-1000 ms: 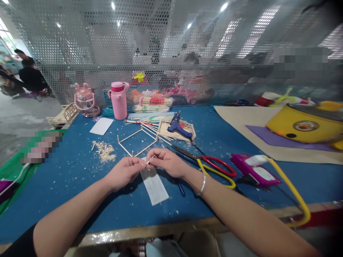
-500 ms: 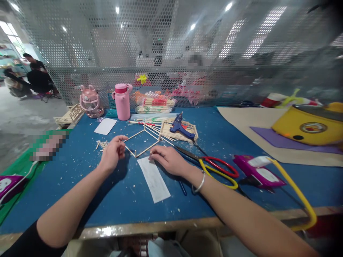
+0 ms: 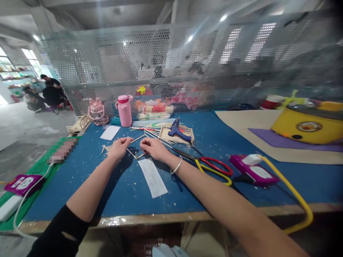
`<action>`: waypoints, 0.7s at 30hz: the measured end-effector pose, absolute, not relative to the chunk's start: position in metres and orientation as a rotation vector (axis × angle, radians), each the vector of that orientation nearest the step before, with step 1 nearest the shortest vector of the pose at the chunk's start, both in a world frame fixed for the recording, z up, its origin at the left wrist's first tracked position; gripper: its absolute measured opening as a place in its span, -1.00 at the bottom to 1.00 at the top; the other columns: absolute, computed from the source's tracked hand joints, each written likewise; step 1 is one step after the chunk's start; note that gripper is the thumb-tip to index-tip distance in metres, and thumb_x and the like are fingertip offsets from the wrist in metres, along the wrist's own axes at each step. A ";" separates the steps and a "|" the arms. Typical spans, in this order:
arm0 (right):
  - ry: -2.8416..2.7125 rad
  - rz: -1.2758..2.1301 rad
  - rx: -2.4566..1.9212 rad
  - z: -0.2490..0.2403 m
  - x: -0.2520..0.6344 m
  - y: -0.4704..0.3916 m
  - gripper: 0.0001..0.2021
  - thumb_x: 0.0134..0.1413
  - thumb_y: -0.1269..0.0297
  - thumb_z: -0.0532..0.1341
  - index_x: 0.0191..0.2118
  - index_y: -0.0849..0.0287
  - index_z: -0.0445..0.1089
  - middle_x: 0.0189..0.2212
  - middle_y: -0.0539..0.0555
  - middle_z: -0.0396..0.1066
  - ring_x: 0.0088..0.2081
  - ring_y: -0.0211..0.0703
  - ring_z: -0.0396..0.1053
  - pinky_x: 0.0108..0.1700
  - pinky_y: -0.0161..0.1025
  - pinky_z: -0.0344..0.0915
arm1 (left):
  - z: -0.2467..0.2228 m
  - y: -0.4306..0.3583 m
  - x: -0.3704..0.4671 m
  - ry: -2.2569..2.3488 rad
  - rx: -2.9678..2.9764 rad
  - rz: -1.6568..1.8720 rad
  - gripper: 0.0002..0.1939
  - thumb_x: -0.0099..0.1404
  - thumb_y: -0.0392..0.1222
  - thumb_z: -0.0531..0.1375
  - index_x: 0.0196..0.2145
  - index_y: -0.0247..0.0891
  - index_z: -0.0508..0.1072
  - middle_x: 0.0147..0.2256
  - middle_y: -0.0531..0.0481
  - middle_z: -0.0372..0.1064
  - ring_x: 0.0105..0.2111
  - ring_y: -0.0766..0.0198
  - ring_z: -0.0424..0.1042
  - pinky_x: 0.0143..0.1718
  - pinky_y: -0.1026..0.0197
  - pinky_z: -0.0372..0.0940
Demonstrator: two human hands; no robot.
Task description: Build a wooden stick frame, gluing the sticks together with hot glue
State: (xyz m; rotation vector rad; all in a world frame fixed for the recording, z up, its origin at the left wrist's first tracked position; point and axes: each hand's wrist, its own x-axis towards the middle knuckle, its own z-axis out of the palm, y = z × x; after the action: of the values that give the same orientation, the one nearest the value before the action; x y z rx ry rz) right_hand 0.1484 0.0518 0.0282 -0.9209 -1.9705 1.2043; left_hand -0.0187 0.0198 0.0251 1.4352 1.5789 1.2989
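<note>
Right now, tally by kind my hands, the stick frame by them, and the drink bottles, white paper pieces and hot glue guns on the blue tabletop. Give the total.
Hands: 2, the left hand and the right hand
Stick frame: 1
Drink bottles: 2
White paper pieces: 2
Hot glue gun: 1
Total: 8

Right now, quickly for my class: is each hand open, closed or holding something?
Left hand: curled at the stick frame; any hold cannot be told.
Right hand: curled at the frame's right side; whether it holds anything cannot be told.
</note>
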 end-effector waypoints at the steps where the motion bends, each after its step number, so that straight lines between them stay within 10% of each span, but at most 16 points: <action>1: -1.916 1.266 -0.901 0.024 0.147 0.050 -0.91 -0.03 0.32 0.10 -0.49 0.20 0.22 -0.62 -0.09 0.24 -0.59 -0.37 0.20 -0.50 -0.39 0.15 | 0.025 0.019 -0.016 1.590 1.436 1.304 -0.62 0.09 0.09 0.12 -0.36 -0.30 0.48 -0.38 -0.02 0.45 -0.36 0.26 0.34 -0.37 0.30 0.15; 6: -1.870 1.415 -0.850 0.007 0.153 0.043 -0.92 -0.11 0.33 0.15 -0.50 0.19 0.23 -0.69 -0.12 0.24 -0.64 -0.37 0.17 -0.57 -0.40 0.09 | 0.013 0.009 -0.014 1.498 1.439 1.267 -0.53 0.07 0.16 0.11 -0.38 -0.36 0.48 -0.64 0.11 0.25 -0.61 0.39 0.19 -0.53 0.31 0.09; 21: -2.010 1.196 -0.794 0.002 0.149 0.051 -0.93 -0.17 0.35 0.18 -0.49 0.23 0.38 -0.54 -0.03 0.37 -0.49 -0.32 0.26 -0.38 -0.34 0.19 | 0.014 0.003 -0.027 1.376 1.748 0.922 -0.80 -0.01 -0.16 0.19 -0.45 -0.32 0.53 -0.44 -0.03 0.46 -0.43 0.28 0.35 -0.30 0.24 0.22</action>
State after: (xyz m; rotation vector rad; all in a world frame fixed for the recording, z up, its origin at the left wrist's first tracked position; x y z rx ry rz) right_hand 0.1494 0.0512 0.0016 -0.7940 -2.0105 1.1963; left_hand -0.0269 0.0031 0.0137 1.7480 1.3755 0.9217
